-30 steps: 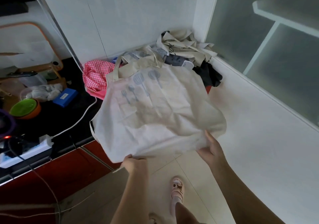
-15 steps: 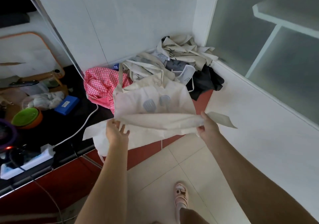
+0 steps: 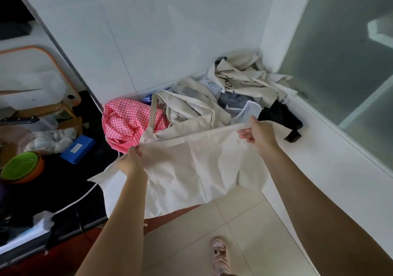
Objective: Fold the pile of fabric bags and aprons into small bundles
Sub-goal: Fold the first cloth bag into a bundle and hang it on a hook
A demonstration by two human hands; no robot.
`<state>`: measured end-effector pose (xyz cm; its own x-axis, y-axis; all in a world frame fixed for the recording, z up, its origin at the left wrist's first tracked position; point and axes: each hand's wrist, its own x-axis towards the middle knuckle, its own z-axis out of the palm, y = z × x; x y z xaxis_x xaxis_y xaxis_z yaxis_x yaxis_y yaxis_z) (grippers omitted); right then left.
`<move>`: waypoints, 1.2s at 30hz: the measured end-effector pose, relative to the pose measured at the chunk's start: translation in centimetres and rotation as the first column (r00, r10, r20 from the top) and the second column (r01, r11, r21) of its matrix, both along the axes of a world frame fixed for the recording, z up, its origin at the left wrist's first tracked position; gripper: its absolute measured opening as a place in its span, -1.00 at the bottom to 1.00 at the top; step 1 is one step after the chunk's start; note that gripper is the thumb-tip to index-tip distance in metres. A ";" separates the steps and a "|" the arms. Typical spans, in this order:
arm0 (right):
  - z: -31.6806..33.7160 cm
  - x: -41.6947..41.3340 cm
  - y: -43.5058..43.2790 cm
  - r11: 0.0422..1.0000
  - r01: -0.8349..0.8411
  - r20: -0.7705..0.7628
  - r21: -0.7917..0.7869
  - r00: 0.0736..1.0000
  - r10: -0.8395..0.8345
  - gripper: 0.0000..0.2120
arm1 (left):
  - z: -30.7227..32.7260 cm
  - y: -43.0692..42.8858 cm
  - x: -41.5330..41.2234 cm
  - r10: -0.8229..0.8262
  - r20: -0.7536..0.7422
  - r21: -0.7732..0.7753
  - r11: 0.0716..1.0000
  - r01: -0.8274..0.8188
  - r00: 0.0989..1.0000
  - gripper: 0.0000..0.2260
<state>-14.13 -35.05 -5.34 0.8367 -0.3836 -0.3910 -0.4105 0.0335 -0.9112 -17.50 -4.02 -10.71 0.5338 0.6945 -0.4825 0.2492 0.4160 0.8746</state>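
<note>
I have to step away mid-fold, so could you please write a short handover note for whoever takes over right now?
Left hand: shut on the cream tote bag, gripping its left end along the top fold.
Right hand: shut on the same bag's right end.
The bag is stretched between both hands, its lower part hanging over the counter edge.
The unfolded pile sits in the corner behind, with the pink checked fabric on its left and a black piece on its right.
Done: one fold started on this bag. No finished bundles are visible.
Left: finish folding this bag small, then work through the pile.
</note>
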 end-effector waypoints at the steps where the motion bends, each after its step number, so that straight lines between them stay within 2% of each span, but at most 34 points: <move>1: -0.4 1.2 0.0 0.994 -0.095 -0.009 -0.058 0.995 0.095 -0.71 | -0.3 -0.1 0.7 -0.063 -0.016 0.090 0.994 0.064 0.998 -0.78; 3: -1.5 2.7 -0.1 0.898 -0.331 0.003 -0.289 0.938 0.346 -0.69 | -1.4 -0.4 1.4 -0.278 -0.105 0.292 0.909 0.297 0.955 -0.92; 5: -2.8 3.9 -0.2 0.689 -0.407 0.055 -0.600 0.838 0.543 -0.50 | -3.2 -0.2 2.0 -0.451 -0.194 0.440 0.754 0.488 0.871 -0.63; 6: -3.4 3.9 -0.1 0.595 -0.377 0.100 -0.710 0.783 0.615 -0.49 | -3.7 -0.2 1.7 -0.502 -0.226 0.484 0.685 0.544 0.835 -0.52; 8: -4.1 4.6 0.6 0.514 -0.342 0.182 -0.786 0.667 0.723 -0.65 | -4.3 -0.5 1.7 -0.528 -0.283 0.524 0.615 0.590 0.801 -0.43; 10: -4.4 5.3 1.3 0.447 -0.380 0.195 -0.810 0.545 0.816 -0.79 | -4.8 -1.0 1.7 -0.499 -0.327 0.596 0.550 0.585 0.803 -0.46; 12: -4.5 6.2 2.0 0.347 -0.411 0.137 -0.843 0.460 0.877 -0.78 | -5.4 -1.3 1.9 -0.421 -0.395 0.745 0.373 0.552 0.817 -0.53; 14: -4.1 7.3 2.5 0.241 -0.468 0.031 -0.850 0.412 0.911 -0.73 | -6.2 -1.1 2.1 -0.337 -0.450 0.823 0.203 0.530 0.827 -0.58; 17: -3.1 9.1 2.8 0.017 -0.610 -0.201 -0.792 0.287 0.937 -0.68 | -6.7 -1.1 2.2 -0.308 -0.455 0.861 0.090 0.501 0.836 -0.72; 19: -2.1 10.2 2.9 -0.150 -0.651 -0.354 -0.744 0.194 0.915 -0.69 | -7.1 -1.2 2.1 -0.315 -0.419 0.893 0.029 0.450 0.852 -0.82; 21: -1.5 11.1 3.1 -0.304 -0.625 -0.496 -0.719 0.155 0.854 -0.78 | -7.5 -1.3 2.0 -0.333 -0.390 0.914 -0.025 0.405 0.859 -0.91; 23: -1.0 12.2 3.4 -0.444 -0.585 -0.615 -0.679 0.123 0.779 -0.80 | -7.8 -1.1 2.0 -0.372 -0.351 0.930 -0.030 0.367 0.859 -0.98; 26: 0.1 13.9 3.9 -0.604 -0.530 -0.736 -0.595 0.057 0.674 -0.78 | -7.7 -0.9 2.0 -0.425 -0.307 0.939 0.009 0.343 0.852 -0.86; 31: 2.2 14.8 4.6 -0.702 -0.551 -0.829 -0.450 -0.033 0.558 -0.82 | -7.4 -0.2 2.2 -0.529 -0.289 0.941 -0.004 0.338 0.798 -0.86; 33: 3.3 15.7 5.0 -0.682 -0.618 -0.828 -0.391 -0.087 0.554 -0.84 | -7.4 0.1 2.2 -0.556 -0.305 0.934 -0.015 0.358 0.773 -0.85; 34: 3.8 16.7 5.1 -0.632 -0.666 -0.785 -0.396 -0.111 0.609 -0.87 | -7.3 0.1 2.3 -0.560 -0.319 0.927 -0.016 0.375 0.765 -0.85; 35: 4.2 17.7 5.0 -0.539 -0.726 -0.701 -0.427 -0.112 0.705 -0.89 | -7.1 0.1 2.2 -0.564 -0.329 0.922 -0.018 0.387 0.758 -0.85; 36: 4.6 19.0 4.9 -0.387 -0.790 -0.570 -0.476 -0.058 0.820 -0.89 | -6.8 0.0 2.3 -0.570 -0.337 0.916 -0.014 0.401 0.749 -0.86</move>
<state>4.87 -30.15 -0.74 0.4928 0.6694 -0.5560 0.5541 -0.7341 -0.3926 -15.18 -4.04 -17.48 0.9327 0.0823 0.3512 -0.1073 -0.8663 0.4878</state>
